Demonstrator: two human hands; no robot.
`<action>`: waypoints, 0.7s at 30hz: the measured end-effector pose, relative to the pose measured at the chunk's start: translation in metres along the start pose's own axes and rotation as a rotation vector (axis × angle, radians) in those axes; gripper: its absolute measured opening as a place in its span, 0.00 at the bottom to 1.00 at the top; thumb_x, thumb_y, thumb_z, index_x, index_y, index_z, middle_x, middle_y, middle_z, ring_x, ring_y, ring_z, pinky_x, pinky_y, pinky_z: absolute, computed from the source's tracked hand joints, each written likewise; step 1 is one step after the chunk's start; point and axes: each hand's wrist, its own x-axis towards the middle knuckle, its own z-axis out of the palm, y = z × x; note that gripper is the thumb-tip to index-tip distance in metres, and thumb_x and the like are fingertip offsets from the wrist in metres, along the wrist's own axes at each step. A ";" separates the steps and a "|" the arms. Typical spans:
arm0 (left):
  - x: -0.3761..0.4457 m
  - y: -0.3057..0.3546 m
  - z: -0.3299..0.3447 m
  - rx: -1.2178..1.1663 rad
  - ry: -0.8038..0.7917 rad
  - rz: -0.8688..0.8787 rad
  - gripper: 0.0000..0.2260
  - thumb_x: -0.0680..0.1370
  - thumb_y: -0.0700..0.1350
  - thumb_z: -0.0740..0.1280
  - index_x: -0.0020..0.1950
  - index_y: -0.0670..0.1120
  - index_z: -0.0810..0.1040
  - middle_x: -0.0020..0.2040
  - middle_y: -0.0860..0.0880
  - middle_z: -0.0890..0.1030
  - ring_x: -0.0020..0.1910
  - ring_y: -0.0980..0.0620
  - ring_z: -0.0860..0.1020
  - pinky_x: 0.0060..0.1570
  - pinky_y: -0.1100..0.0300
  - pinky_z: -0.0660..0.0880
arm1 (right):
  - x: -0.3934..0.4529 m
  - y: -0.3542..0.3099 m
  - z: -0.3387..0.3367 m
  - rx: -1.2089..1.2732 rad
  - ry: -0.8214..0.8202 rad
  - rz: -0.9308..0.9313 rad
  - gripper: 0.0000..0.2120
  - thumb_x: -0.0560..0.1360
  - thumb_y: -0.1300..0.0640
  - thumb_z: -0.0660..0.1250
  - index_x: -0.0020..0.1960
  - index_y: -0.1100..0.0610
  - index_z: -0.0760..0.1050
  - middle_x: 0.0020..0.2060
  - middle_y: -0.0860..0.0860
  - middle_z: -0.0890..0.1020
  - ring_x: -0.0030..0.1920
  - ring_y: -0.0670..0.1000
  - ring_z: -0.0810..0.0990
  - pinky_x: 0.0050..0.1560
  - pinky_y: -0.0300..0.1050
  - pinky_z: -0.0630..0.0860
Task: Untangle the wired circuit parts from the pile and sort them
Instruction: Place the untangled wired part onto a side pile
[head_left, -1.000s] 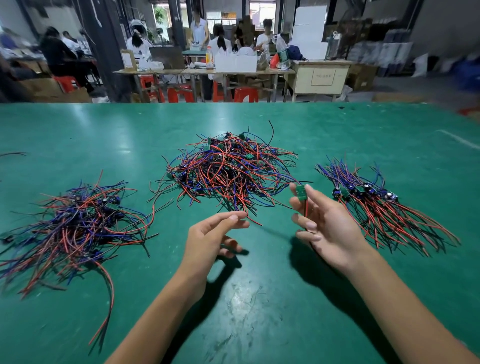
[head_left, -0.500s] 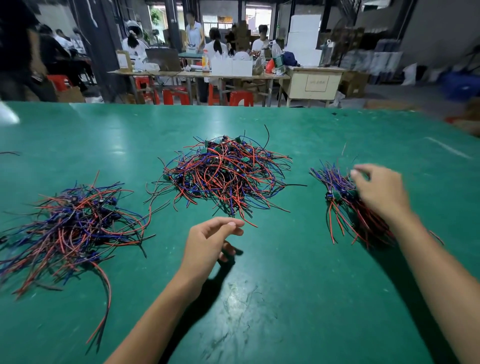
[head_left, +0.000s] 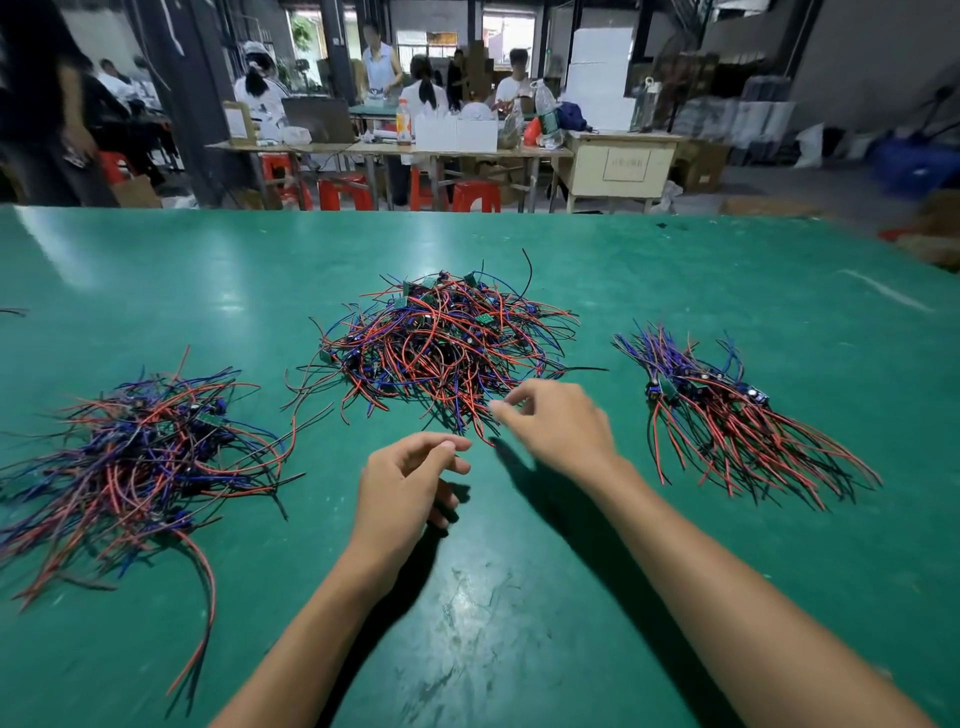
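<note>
A tangled pile of red, blue and black wired circuit parts lies in the middle of the green table. A loose heap of the same parts lies at the left. A tidier, combed bundle lies at the right. My right hand hovers at the near right edge of the middle pile, fingers loosely bent and blurred, holding nothing visible. My left hand hangs just in front of the pile, fingers loosely curled, holding nothing.
Beyond the table's far edge stand work benches, red stools and several seated and standing people. A white mark crosses the table at the far right.
My right hand put the wired part on the right bundle, then came back left to the middle pile's near edge. My left hand stayed roughly in place.
</note>
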 end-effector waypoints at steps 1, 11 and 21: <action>0.000 0.000 0.000 -0.010 0.006 0.002 0.09 0.81 0.37 0.65 0.48 0.43 0.85 0.38 0.47 0.83 0.25 0.53 0.75 0.22 0.62 0.72 | 0.000 -0.008 0.012 -0.024 -0.001 0.000 0.18 0.76 0.35 0.65 0.56 0.47 0.81 0.50 0.47 0.83 0.54 0.53 0.81 0.51 0.47 0.73; -0.001 -0.002 0.000 -0.042 0.031 -0.004 0.10 0.81 0.37 0.64 0.47 0.44 0.85 0.37 0.47 0.82 0.25 0.53 0.75 0.23 0.62 0.72 | -0.016 -0.002 0.038 0.028 0.238 -0.037 0.11 0.80 0.43 0.63 0.50 0.49 0.79 0.48 0.48 0.81 0.51 0.55 0.80 0.43 0.46 0.65; 0.001 -0.004 0.001 -0.034 0.032 0.003 0.10 0.81 0.37 0.65 0.47 0.44 0.85 0.37 0.47 0.82 0.25 0.53 0.75 0.22 0.62 0.72 | -0.038 0.001 0.017 0.157 0.561 -0.179 0.08 0.77 0.46 0.71 0.43 0.49 0.79 0.40 0.44 0.80 0.38 0.49 0.77 0.37 0.45 0.71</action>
